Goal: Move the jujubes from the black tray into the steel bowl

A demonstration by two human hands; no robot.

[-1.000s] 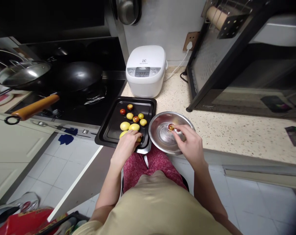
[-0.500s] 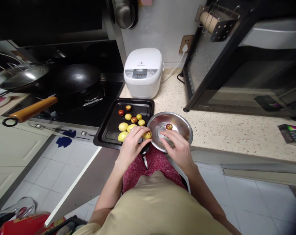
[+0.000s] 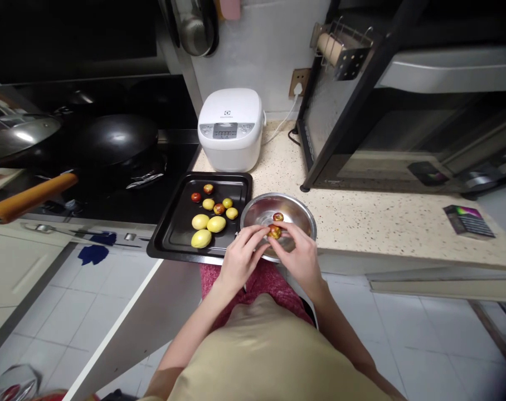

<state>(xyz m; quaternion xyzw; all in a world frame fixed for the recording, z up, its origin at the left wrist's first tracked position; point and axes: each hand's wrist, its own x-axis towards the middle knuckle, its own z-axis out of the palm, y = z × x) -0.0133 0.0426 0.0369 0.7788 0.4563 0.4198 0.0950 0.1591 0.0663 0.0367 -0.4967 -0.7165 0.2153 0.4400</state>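
Over the steel bowl (image 3: 306, 223), a small brown-and-yellow jujube (image 3: 274, 231) is pinched between the fingertips of both hands. My left hand (image 3: 242, 253) closes on it from the left, my right hand (image 3: 298, 249) from the right. Just beyond the fingers, a reddish jujube (image 3: 278, 217) lies inside the bowl. To the left, a black baking tray (image 3: 180, 223) bears several small round jujubes (image 3: 218, 209), red, brown and yellow-green. Nearer its front are larger smooth yellow oval fruits (image 3: 216, 224), whose kind I cannot make out.
Behind the tray stands a white rice cooker (image 3: 230, 131), plugged into a wall socket (image 3: 298, 82). A wok (image 3: 117, 136) with a wooden handle (image 3: 31, 197) sits on the stove. On the right are a large oven (image 3: 387, 139) and a small dark box (image 3: 468, 221).
My left hand has carried the jujube from the tray's edge rightward over the bowl. My right hand has closed on it too. The view has shifted slightly.
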